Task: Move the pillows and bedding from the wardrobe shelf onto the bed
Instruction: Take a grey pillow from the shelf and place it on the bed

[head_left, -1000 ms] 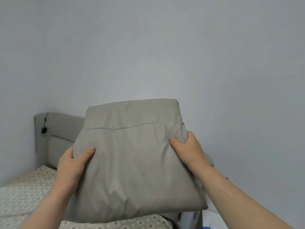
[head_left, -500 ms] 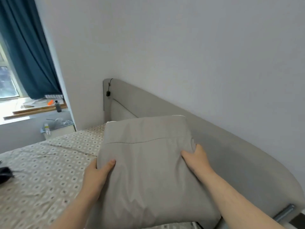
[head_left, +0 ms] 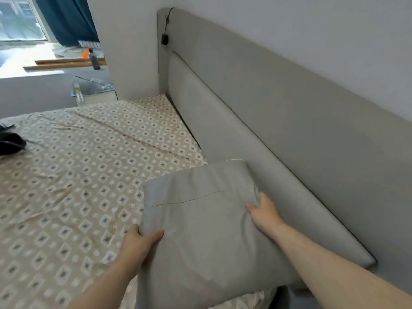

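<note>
A plain grey pillow is held between both hands low over the near corner of the bed, close to the headboard. My left hand grips its left edge with the thumb on top. My right hand clasps its right side, fingers pressed into the fabric. The bed wears a beige sheet with a pattern of small squares. Whether the pillow's underside touches the sheet is hidden. The wardrobe is out of view.
A tall grey padded headboard runs along the wall at right. A dark object lies on the bed's far left edge. Beyond the bed stand a small glass-topped stand, a windowsill with a bottle and a blue curtain.
The view has swung from the bare wall down onto the bed. The pillow, still in both hands, has come down from chest height to just over the sheet beside the headboard.
</note>
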Demonstrator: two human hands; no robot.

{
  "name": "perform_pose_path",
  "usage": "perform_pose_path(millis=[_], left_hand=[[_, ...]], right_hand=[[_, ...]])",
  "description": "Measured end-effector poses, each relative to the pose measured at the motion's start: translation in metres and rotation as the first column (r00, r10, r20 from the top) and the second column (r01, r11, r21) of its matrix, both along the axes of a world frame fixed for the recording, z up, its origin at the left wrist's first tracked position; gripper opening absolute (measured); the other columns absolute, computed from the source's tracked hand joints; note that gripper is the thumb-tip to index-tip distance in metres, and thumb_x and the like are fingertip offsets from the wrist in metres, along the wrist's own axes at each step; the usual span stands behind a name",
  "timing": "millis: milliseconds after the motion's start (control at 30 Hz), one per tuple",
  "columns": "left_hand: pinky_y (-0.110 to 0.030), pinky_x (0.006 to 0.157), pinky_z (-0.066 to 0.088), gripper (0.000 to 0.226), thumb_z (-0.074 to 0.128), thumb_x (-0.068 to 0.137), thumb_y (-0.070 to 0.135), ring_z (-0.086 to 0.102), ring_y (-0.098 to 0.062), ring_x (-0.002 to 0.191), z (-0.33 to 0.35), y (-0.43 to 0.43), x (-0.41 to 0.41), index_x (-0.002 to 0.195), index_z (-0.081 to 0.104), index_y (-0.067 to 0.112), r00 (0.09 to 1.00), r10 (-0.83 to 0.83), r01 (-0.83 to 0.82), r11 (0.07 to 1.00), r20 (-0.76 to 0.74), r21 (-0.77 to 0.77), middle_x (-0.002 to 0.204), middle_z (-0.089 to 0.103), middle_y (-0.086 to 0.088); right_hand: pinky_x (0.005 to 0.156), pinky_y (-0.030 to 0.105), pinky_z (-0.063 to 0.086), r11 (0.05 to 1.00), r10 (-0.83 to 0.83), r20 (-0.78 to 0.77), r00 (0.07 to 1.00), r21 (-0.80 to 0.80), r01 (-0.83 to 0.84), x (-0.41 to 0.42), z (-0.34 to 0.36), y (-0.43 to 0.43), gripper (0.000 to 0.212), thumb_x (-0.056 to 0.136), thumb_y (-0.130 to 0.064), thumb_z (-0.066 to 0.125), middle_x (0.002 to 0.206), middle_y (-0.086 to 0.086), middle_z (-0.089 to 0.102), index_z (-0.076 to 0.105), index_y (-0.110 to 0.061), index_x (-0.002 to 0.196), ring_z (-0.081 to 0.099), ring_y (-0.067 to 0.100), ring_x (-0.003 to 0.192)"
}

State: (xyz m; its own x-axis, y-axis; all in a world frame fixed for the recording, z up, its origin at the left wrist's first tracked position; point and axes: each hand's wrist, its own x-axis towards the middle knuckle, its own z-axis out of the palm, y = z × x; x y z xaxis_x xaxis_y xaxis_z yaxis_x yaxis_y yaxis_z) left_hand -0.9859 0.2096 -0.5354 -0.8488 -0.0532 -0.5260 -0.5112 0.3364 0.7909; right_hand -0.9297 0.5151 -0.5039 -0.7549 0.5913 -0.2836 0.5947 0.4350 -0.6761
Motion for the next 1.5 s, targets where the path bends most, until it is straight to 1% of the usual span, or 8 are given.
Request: perform_pose_path(millis=[333, 467, 600, 767, 1000, 1200, 1333, 1500], left_hand=[[-0.035, 0.068, 0.042, 0.044, 0.083, 0.068, 0.021, 0.055, -0.026, 0.079, -0.180, 0.037, -0.001, 0.098, 0.057, 0.002, 0.978, 0.173, -0.155, 0.977, 0.117, -0.147, 0.093, 0.063, -0.012], [-0.047, 0.099, 0.043, 0.087, 0.083, 0.059, 0.030, 0.051, -0.038, 0.119, -0.210, 0.030, -0.011, 0.130, 0.041, 0.001, 0.990, 0.036, 0.010, 0.945, 0.134, -0.328, 0.134, 0.050, -0.024], [-0.043, 0.120, 0.009, 0.095, 0.057, 0.075, 0.051, 0.007, -0.031, 0.150, -0.191, 0.054, -0.033, 0.154, 0.012, 0.023, 0.761, -0.622, 0.359, 0.643, -0.187, -0.676, 0.163, 0.007, -0.012], [-0.041, 0.120, 0.000, 0.090, 0.047, 0.081, 0.066, -0.004, -0.022, 0.150, -0.202, 0.065, -0.053, 0.154, 0.007, 0.031, 0.590, -0.790, 0.661, 0.354, 0.166, -0.662, 0.164, -0.004, -0.002], [-0.041, 0.121, 0.006, 0.087, 0.040, 0.086, 0.066, 0.000, -0.026, 0.150, -0.130, 0.063, -0.046, 0.155, 0.008, 0.023, 0.665, -0.742, 0.584, 0.446, 0.085, -0.678, 0.164, 0.000, -0.006], [-0.037, 0.119, 0.015, 0.072, 0.044, 0.091, 0.054, 0.013, -0.016, 0.149, 0.035, 0.074, -0.038, 0.152, 0.023, 0.022, 0.763, -0.588, 0.442, 0.777, -0.267, -0.448, 0.162, 0.018, 0.002], [-0.032, 0.110, 0.028, 0.059, 0.046, 0.093, 0.048, 0.034, -0.015, 0.140, 0.158, 0.082, -0.004, 0.147, 0.035, 0.026, 0.724, -0.508, 0.434, 0.861, -0.468, -0.265, 0.154, 0.035, 0.007], [-0.025, 0.097, 0.033, 0.049, 0.046, 0.092, 0.051, 0.047, -0.011, 0.127, 0.271, 0.092, 0.049, 0.134, 0.052, 0.025, 0.629, -0.440, 0.520, 0.851, -0.641, -0.074, 0.134, 0.053, 0.011]], right_hand=[[0.089, 0.037, 0.046, 0.963, 0.166, 0.287, 0.943, 0.157, -0.218, -0.068, -0.190, 0.035, 0.026, 0.091, -0.016, 0.054, 0.123, 0.019, 0.061, 0.053, -0.004, 0.115, 0.057, 0.037, 0.115], [0.101, 0.041, 0.039, 0.880, 0.200, 0.446, 0.873, 0.310, -0.360, -0.066, -0.230, 0.024, 0.047, 0.091, -0.014, 0.046, 0.138, 0.023, 0.046, 0.038, -0.002, 0.136, 0.046, 0.039, 0.125], [0.119, 0.042, 0.013, 0.629, 0.488, 0.410, 0.770, 0.447, -0.636, -0.072, -0.223, 0.009, 0.059, 0.096, -0.032, 0.034, 0.161, 0.015, 0.015, 0.020, -0.018, 0.152, 0.015, 0.033, 0.147], [0.121, 0.042, 0.000, 0.623, 0.515, 0.592, 0.620, 0.238, -0.745, -0.081, -0.226, 0.000, 0.061, 0.099, -0.044, 0.024, 0.163, 0.007, -0.003, 0.005, -0.026, 0.154, -0.003, 0.024, 0.150], [0.121, 0.037, 0.008, 0.705, 0.544, 0.417, 0.728, 0.243, -0.666, -0.074, -0.145, -0.003, 0.065, 0.097, -0.045, 0.034, 0.162, 0.011, 0.010, 0.014, -0.019, 0.153, 0.007, 0.025, 0.149], [0.116, 0.033, 0.025, 0.842, 0.503, -0.036, 0.863, 0.245, -0.480, -0.040, 0.011, -0.019, 0.056, 0.095, -0.039, 0.044, 0.151, 0.000, 0.038, 0.037, -0.017, 0.145, 0.031, 0.017, 0.141], [0.104, 0.014, 0.023, 0.939, 0.342, -0.256, 0.904, 0.117, -0.322, 0.017, 0.125, -0.030, 0.050, 0.096, -0.034, 0.048, 0.140, -0.014, 0.039, 0.038, -0.024, 0.144, 0.036, -0.002, 0.125], [0.111, 0.034, 0.035, 0.992, 0.103, -0.467, 0.878, -0.012, -0.122, 0.096, 0.249, -0.040, 0.041, 0.095, -0.027, 0.054, 0.133, -0.006, 0.052, 0.049, -0.022, 0.136, 0.047, 0.009, 0.126]])
